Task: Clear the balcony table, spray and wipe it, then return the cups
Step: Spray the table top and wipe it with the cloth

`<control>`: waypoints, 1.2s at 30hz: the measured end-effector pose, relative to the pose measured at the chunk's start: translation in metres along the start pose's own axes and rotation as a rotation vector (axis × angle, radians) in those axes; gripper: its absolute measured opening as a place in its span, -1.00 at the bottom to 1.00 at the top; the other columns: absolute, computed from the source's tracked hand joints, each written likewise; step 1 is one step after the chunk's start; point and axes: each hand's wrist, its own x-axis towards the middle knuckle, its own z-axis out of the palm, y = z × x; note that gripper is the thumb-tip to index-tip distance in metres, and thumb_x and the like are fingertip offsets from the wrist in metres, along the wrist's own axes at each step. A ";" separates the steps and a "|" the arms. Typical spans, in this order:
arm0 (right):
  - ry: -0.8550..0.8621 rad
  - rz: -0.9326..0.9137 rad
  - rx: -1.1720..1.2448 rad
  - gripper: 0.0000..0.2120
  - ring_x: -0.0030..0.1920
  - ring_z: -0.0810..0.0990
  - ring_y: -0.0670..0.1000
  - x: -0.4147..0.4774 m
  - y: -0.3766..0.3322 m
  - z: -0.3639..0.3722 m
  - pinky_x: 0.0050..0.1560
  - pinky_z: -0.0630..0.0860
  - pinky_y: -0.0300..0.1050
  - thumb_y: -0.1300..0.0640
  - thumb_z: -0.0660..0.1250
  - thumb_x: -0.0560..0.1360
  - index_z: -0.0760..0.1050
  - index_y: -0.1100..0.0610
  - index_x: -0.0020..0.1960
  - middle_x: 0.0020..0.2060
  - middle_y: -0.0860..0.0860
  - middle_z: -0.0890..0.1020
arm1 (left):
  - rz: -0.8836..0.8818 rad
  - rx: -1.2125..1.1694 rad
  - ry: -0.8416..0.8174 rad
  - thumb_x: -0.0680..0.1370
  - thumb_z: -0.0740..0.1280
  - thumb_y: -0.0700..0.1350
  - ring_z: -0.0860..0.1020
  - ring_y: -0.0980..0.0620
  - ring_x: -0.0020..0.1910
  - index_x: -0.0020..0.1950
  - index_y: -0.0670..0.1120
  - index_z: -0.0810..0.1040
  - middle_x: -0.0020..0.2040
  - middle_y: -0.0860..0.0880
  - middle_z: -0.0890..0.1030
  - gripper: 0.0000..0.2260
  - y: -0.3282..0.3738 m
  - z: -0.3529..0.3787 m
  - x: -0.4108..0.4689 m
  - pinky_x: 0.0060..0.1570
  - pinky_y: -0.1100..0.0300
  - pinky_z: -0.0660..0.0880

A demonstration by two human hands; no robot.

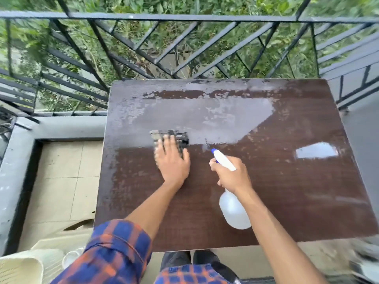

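The dark brown balcony table (287, 191) fills the middle of the view, its far half wet and shiny. My left hand (172, 160) presses flat on a dark grey cloth (162, 135) near the table's centre, fingers straight. My right hand (231, 177) grips the neck of a white spray bottle (233, 212) with a blue nozzle tip, held just above the table and pointing at the wet patch beside the cloth. No cups stand on the table.
A black metal railing (184, 17) runs along the far side and left, with greenery beyond. A cream plastic chair (24, 265) stands at bottom left on the tiled floor (65, 171), with something white and round, blurred, beside it.
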 end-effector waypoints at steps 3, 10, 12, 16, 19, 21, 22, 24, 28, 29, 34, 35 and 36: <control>0.063 0.040 -0.019 -0.91 -0.51 0.61 0.01 -0.005 0.029 -0.025 -0.14 0.64 0.00 0.06 0.42 0.51 0.64 -0.03 -0.17 -0.48 -0.05 0.59 | 0.405 0.008 -0.167 0.58 0.20 0.13 0.22 -0.15 0.57 0.56 -0.10 0.32 0.57 -0.10 0.32 -0.41 0.041 0.016 -0.029 0.50 -0.12 0.20; 0.060 0.092 -0.059 -0.83 -0.55 0.60 -0.02 -0.016 0.060 -0.043 -0.09 0.65 0.01 0.05 0.42 0.53 0.66 0.15 -0.14 -0.47 0.00 0.60 | 0.751 -0.014 -0.270 0.56 0.25 0.10 0.28 -0.13 0.54 0.51 -0.09 0.40 0.54 -0.08 0.37 -0.45 0.033 0.015 -0.045 0.51 -0.08 0.22; 0.020 0.069 -0.067 -0.85 -0.53 0.61 -0.01 -0.017 0.059 -0.035 -0.07 0.65 0.01 0.07 0.41 0.52 0.65 0.12 -0.16 -0.47 -0.02 0.59 | 0.696 -0.033 -0.241 0.55 0.28 0.05 0.33 -0.13 0.51 0.48 -0.09 0.44 0.51 -0.08 0.41 -0.49 0.010 0.005 -0.045 0.50 -0.09 0.25; -0.105 -0.029 -0.102 -0.87 -0.42 0.65 0.06 -0.025 0.040 -0.004 -0.04 0.67 0.07 -0.01 0.39 0.47 0.64 0.01 -0.19 -0.46 -0.05 0.59 | 0.287 -0.017 -0.090 0.56 0.26 0.00 0.35 -0.17 0.49 0.47 -0.09 0.44 0.46 -0.12 0.46 -0.52 -0.065 -0.023 -0.063 0.48 -0.11 0.27; -0.213 -0.124 -0.128 -0.72 -0.19 0.71 0.20 -0.036 0.023 0.023 0.02 0.70 0.21 -0.14 0.34 0.38 0.64 0.06 -0.13 -0.40 -0.02 0.61 | 0.000 0.013 0.000 0.57 0.20 0.01 0.37 -0.22 0.46 0.46 -0.15 0.42 0.45 -0.19 0.45 -0.52 -0.119 -0.044 -0.082 0.50 -0.09 0.23; -0.272 -0.176 -0.133 -0.74 -0.14 0.71 0.24 -0.044 0.017 0.040 0.01 0.70 0.25 -0.14 0.34 0.37 0.65 0.02 -0.13 -0.41 -0.04 0.62 | -0.187 0.030 0.055 0.58 0.16 0.03 0.35 -0.22 0.47 0.48 -0.17 0.38 0.48 -0.21 0.42 -0.49 -0.139 -0.052 -0.099 0.52 -0.08 0.18; -0.294 -0.195 -0.136 -0.77 -0.14 0.70 0.24 -0.049 0.014 0.046 0.01 0.70 0.24 -0.11 0.35 0.39 0.66 0.01 -0.13 -0.43 -0.05 0.60 | -0.287 0.027 0.081 0.58 0.15 0.03 0.33 -0.22 0.49 0.49 -0.18 0.37 0.49 -0.22 0.40 -0.48 -0.143 -0.054 -0.106 0.53 -0.08 0.16; -0.319 -0.224 -0.154 -0.83 -0.16 0.72 0.23 -0.059 0.013 0.055 0.01 0.70 0.20 -0.05 0.39 0.46 0.67 0.03 -0.13 -0.44 -0.07 0.60 | -0.476 -0.013 0.122 0.59 0.18 0.00 0.27 -0.23 0.52 0.51 -0.18 0.33 0.52 -0.22 0.35 -0.49 -0.140 -0.055 -0.120 0.54 -0.12 0.13; -0.336 -0.215 -0.195 -0.88 -0.17 0.73 0.20 -0.071 0.031 0.056 0.03 0.68 0.13 -0.01 0.41 0.50 0.67 0.01 -0.14 -0.45 -0.09 0.61 | -0.673 -0.096 0.159 0.60 0.22 0.00 0.19 -0.20 0.57 0.55 -0.14 0.29 0.57 -0.17 0.28 -0.47 -0.112 -0.049 -0.140 0.53 -0.15 0.08; -0.337 -0.213 -0.200 -0.89 -0.17 0.73 0.20 -0.074 0.038 0.053 0.03 0.68 0.13 -0.02 0.41 0.50 0.67 -0.01 -0.14 -0.47 -0.11 0.60 | -0.695 -0.101 0.154 0.60 0.21 0.02 0.18 -0.20 0.57 0.55 -0.13 0.28 0.58 -0.16 0.27 -0.46 -0.102 -0.046 -0.146 0.53 -0.15 0.08; -0.258 -0.162 -0.188 -0.91 -0.13 0.74 0.23 -0.076 0.081 0.025 0.07 0.69 0.15 -0.05 0.42 0.48 0.64 -0.26 -0.12 -0.47 -0.14 0.62 | -0.401 -0.043 0.075 0.57 0.28 -0.01 0.24 -0.23 0.55 0.54 -0.17 0.32 0.55 -0.18 0.32 -0.44 -0.033 -0.025 -0.181 0.51 -0.19 0.18; -0.233 -0.138 -0.186 -0.93 -0.12 0.74 0.24 -0.076 0.088 0.018 0.08 0.68 0.16 -0.07 0.41 0.47 0.64 -0.26 -0.12 -0.43 -0.10 0.63 | -0.288 -0.025 0.026 0.57 0.27 0.00 0.23 -0.21 0.56 0.54 -0.15 0.32 0.55 -0.16 0.32 -0.45 -0.018 -0.018 -0.188 0.51 -0.19 0.18; -0.211 -0.123 -0.183 -0.94 -0.11 0.74 0.25 -0.077 0.096 0.011 0.07 0.68 0.17 -0.09 0.40 0.45 0.65 -0.21 -0.11 -0.39 -0.07 0.65 | -0.166 -0.015 -0.028 0.58 0.25 0.03 0.20 -0.19 0.57 0.55 -0.13 0.32 0.56 -0.14 0.31 -0.45 -0.004 -0.012 -0.195 0.52 -0.18 0.18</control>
